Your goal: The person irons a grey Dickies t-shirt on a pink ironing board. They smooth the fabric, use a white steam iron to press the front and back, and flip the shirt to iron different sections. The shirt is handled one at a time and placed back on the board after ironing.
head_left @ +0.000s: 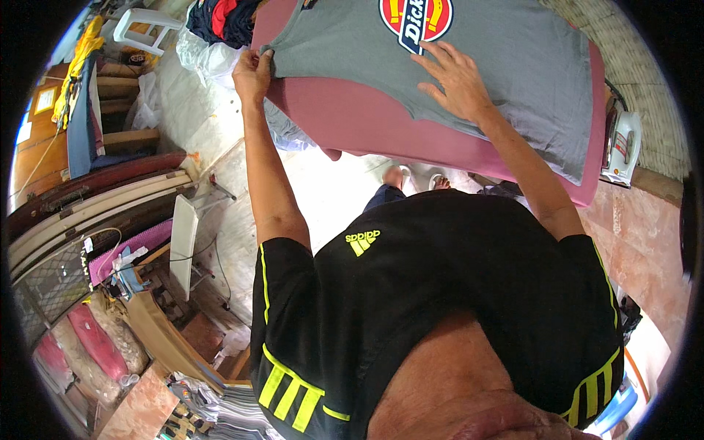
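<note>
grey t-shirt [506, 66] under right hand [456, 79]

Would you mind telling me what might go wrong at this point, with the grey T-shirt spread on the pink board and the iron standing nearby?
The left hand pinches the grey T-shirt at its edge while the right hand presses flat, so an uneven pull may leave creases. The shirt overhangs the pink ironing board and might slide off. The iron sits at the board's far end, near the right forearm, and could get knocked.
</note>
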`<control>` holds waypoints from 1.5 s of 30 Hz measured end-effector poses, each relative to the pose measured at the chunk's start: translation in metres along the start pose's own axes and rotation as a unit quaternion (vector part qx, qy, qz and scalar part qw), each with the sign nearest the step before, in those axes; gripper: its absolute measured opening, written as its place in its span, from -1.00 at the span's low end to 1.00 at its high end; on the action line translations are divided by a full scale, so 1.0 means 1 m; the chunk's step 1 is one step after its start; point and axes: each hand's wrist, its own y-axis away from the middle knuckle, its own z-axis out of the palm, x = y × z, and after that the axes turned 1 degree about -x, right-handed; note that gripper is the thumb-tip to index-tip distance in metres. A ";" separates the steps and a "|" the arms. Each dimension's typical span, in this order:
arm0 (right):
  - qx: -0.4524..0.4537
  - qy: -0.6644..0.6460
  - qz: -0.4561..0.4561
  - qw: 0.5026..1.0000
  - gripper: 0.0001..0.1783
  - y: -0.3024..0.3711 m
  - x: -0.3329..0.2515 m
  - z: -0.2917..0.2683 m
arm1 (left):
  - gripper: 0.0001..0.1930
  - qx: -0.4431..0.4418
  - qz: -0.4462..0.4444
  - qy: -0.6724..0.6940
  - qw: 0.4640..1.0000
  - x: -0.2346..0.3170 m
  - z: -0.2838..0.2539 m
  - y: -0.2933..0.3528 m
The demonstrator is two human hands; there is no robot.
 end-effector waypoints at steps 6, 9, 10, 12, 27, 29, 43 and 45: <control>-0.052 0.024 -0.003 0.998 -0.28 -0.002 -0.013 -0.017 | -0.58 -0.020 -0.012 -0.256 0.966 0.018 0.003 0.011; -0.054 0.022 0.025 0.998 -0.28 0.003 -0.015 -0.022 | -0.55 0.039 0.053 -0.361 0.930 0.071 0.010 -0.005; -0.066 0.009 0.028 0.997 -0.26 0.001 -0.019 -0.027 | -0.50 0.015 0.065 -0.305 0.950 0.073 0.016 -0.016; -0.069 0.012 0.031 0.997 -0.25 0.002 -0.020 -0.025 | -0.44 0.037 0.101 -0.227 0.968 0.073 0.048 -0.049; -0.086 -0.062 0.061 0.993 -0.26 0.003 -0.024 -0.030 | -0.60 -0.013 -0.012 -0.113 0.993 0.053 0.132 -0.164; -0.072 -0.074 0.043 0.994 -0.27 -0.004 -0.027 -0.028 | -0.60 -0.018 -0.001 -0.113 0.993 0.040 0.121 -0.171; 0.132 -0.123 0.131 0.975 -0.45 0.042 0.131 -0.051 | -0.31 -0.078 0.235 -0.331 0.911 0.157 0.147 -0.070; 0.133 -0.044 0.210 0.968 -0.44 0.065 0.181 -0.060 | -0.27 -0.081 0.324 -0.279 0.900 0.201 0.161 -0.010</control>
